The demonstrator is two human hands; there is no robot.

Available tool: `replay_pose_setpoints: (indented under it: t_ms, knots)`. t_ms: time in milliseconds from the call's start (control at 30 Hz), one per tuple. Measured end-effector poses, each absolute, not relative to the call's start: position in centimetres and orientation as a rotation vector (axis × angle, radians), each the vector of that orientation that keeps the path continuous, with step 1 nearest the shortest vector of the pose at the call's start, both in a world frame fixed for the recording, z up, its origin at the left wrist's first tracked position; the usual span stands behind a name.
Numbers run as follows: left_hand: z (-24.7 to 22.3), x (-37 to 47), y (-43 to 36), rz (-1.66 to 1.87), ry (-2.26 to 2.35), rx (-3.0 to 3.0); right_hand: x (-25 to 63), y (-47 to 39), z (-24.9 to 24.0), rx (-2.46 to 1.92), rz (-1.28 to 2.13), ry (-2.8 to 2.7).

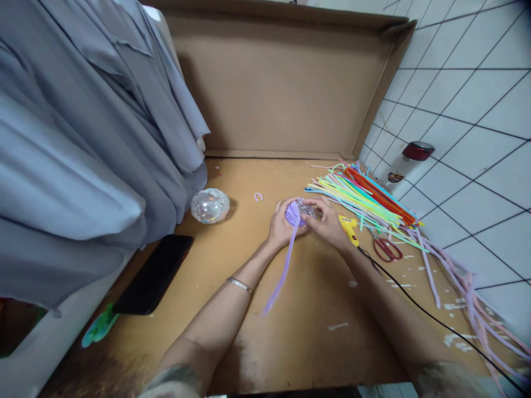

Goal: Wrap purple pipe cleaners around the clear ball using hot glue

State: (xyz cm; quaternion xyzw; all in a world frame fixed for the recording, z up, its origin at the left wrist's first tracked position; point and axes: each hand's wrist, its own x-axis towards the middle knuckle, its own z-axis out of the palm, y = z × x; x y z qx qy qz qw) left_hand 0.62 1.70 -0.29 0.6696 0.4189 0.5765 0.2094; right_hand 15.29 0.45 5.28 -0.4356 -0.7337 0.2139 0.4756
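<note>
Along the left, loose grey cloth in long folds, with its lower edge near a flat black device on the counter. At the near end of that device, a green-and-blue piece, too blurred to name. At the back, a brown cardboard panel with raised edges, upright at the counter's far side. To the right, a white tiled wall with dark joints; beside it, a clear bottle with a red-and-black lid and a small dark label.

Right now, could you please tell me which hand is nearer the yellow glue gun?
Right. The right hand is just left of the yellow glue gun; the left hand is farther left.
</note>
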Motion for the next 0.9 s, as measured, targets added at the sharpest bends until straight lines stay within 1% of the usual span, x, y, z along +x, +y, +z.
replay_pose_setpoints:
  t_ms: [200, 333, 467, 567, 633, 700, 900]
  knots:
    - [-0.2, 0.4, 2.0, 1.626, 1.188, 1.670, 16.8, 0.9, 6.2, -1.135, 0.364, -1.733]
    - [-0.5, 0.1, 2.5, 1.657, 1.211, 1.538, 18.9, 1.4, 6.1, -1.318, 0.272, -1.603]
    - [-0.5, 0.0, 2.6, 1.657, 1.193, 1.511, 20.8, 0.2, 5.7, -1.661, 0.016, -1.642]
    - [-0.2, 0.0, 2.6, 1.651, 1.195, 1.443, 21.1, -1.4, 5.2, -2.083, -0.162, -1.675]
    - [-0.1, -0.1, 2.6, 1.658, 1.178, 1.419, 20.9, -2.2, 4.7, -2.345, -0.176, -1.673]
    - [-0.1, -0.2, 2.7, 1.667, 1.137, 1.395, 20.6, -2.4, 4.2, -2.469, -0.174, -1.694]
    - [-0.4, -0.5, 2.9, 1.630, 1.035, 1.328, 20.8, -1.8, 3.1, -2.509, -0.184, -1.625]
